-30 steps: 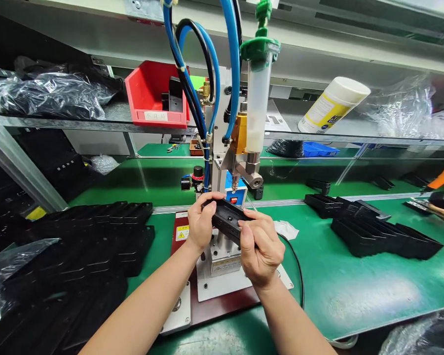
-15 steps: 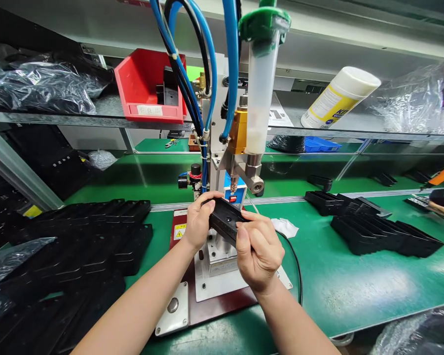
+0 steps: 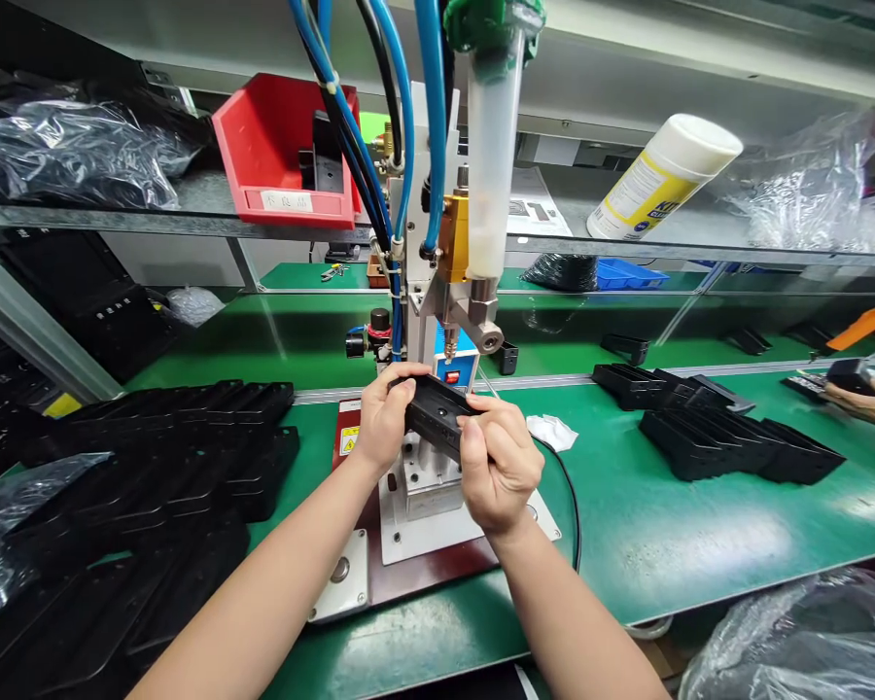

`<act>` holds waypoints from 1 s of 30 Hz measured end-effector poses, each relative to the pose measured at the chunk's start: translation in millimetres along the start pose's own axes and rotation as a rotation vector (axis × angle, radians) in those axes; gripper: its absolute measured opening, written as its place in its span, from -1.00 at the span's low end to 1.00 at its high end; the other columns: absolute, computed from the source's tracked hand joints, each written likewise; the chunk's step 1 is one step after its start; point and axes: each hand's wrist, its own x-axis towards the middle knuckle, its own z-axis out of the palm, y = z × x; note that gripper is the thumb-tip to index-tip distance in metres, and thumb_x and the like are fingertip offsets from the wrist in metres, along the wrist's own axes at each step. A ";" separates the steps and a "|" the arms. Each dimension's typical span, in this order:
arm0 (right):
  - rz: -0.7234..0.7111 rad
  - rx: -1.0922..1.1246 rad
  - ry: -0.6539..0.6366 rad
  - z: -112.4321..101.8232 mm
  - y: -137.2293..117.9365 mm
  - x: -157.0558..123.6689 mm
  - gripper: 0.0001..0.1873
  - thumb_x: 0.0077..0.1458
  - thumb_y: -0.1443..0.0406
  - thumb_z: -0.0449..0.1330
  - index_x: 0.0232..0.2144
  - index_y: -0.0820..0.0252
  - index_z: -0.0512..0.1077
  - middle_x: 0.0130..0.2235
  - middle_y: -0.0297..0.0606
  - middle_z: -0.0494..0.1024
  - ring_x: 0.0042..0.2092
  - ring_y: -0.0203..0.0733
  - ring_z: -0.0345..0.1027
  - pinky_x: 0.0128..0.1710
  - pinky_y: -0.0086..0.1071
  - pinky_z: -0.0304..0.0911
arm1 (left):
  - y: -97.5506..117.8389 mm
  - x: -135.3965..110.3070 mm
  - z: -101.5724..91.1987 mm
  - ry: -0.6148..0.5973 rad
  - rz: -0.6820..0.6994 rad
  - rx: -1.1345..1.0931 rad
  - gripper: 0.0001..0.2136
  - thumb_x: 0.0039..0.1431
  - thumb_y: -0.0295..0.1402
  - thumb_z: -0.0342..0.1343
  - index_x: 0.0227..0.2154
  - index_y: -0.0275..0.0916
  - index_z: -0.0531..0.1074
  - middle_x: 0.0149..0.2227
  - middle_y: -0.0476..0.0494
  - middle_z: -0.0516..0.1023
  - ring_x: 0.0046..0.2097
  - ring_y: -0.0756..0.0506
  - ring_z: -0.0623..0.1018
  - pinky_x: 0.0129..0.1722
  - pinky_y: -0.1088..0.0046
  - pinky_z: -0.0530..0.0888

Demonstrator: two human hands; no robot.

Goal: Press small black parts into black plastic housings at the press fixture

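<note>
Both hands grip a black plastic housing (image 3: 437, 412), a long shallow trough with a small hole in its floor. My left hand (image 3: 385, 418) closes on its far left end, thumb on top. Its near right end is in my right hand (image 3: 502, 467), fingers curled and thumb along the side. The housing is held tilted, just under the metal nozzle (image 3: 450, 342) of a dispensing machine and apart from it. A clear syringe barrel (image 3: 490, 165) with a green cap feeds that nozzle. Behind the housing, the metal fixture (image 3: 427, 491) is partly hidden.
Many similar black housings (image 3: 153, 476) are stacked at left, with more (image 3: 736, 442) at right. A red bin (image 3: 284, 160) and a wipes canister (image 3: 663, 180) sit on the shelf. Crumpled tissue (image 3: 552, 432) lies by a cable. A co-worker's hand (image 3: 871, 399) shows at far right.
The view has shifted slightly, so most things sit a little higher and further left in the picture. Both hands keep the same hold on the housing. The co-worker's hand has come further into view.
</note>
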 end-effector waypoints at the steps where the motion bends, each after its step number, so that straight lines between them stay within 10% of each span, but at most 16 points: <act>1: 0.004 -0.004 0.007 0.7 -0.2 -0.1 -0.74 0.22 0.50 0.09 -0.48 0.18 0.38 -0.44 -0.30 0.43 -0.20 -0.11 0.43 -0.12 -0.13 0.39 | -0.9 0.6 -0.8 -0.004 -0.011 0.010 -0.75 0.04 -0.24 0.02 -0.32 -0.24 0.52 -0.32 -0.10 0.58 -0.32 -0.10 0.48 -0.34 0.42 0.37; 7: 0.032 0.016 -0.050 -3.6 -4.6 -2.2 -0.81 0.28 0.42 0.05 -0.35 0.16 0.41 -0.33 -0.25 0.46 -0.08 -0.05 0.39 -0.03 -0.10 0.32 | -6.5 6.5 -13.0 -0.170 -0.071 0.022 -0.64 0.09 -0.20 0.00 -0.08 -0.19 0.46 -0.26 -0.08 0.53 -0.35 -0.08 0.42 -0.38 0.44 0.33; 13: 0.428 -0.039 -0.197 -20.5 -12.7 -8.8 -0.54 0.32 0.12 0.04 0.18 0.16 0.20 0.12 -0.10 0.34 0.09 -0.01 0.28 0.03 -0.12 0.28 | -10.3 9.3 -11.7 -0.241 -0.110 -0.081 -0.60 0.15 -0.05 -0.03 -0.10 -0.19 0.47 -0.35 -0.05 0.46 -0.40 -0.06 0.37 -0.40 0.47 0.29; 22: 0.520 0.092 -0.200 -19.7 -26.4 9.4 -0.61 0.29 0.11 0.02 0.05 0.19 0.31 0.02 -0.18 0.43 0.01 -0.07 0.31 0.01 -0.23 0.21 | 11.3 6.1 3.2 0.041 0.181 0.026 -0.79 0.03 -0.25 -0.03 -0.43 -0.23 0.44 -0.39 -0.06 0.46 -0.33 -0.09 0.40 -0.34 0.42 0.31; 30: 0.742 0.494 -0.346 -54.7 -67.3 -6.5 -0.66 0.28 0.04 0.16 -0.05 0.12 0.43 -0.09 -0.26 0.50 -0.06 -0.14 0.38 -0.04 -0.39 0.28 | 38.1 -77.8 -21.4 0.091 0.740 0.142 -0.76 0.09 -0.36 -0.01 -0.19 -0.22 0.46 -0.32 -0.11 0.54 -0.32 -0.15 0.54 -0.32 0.27 0.48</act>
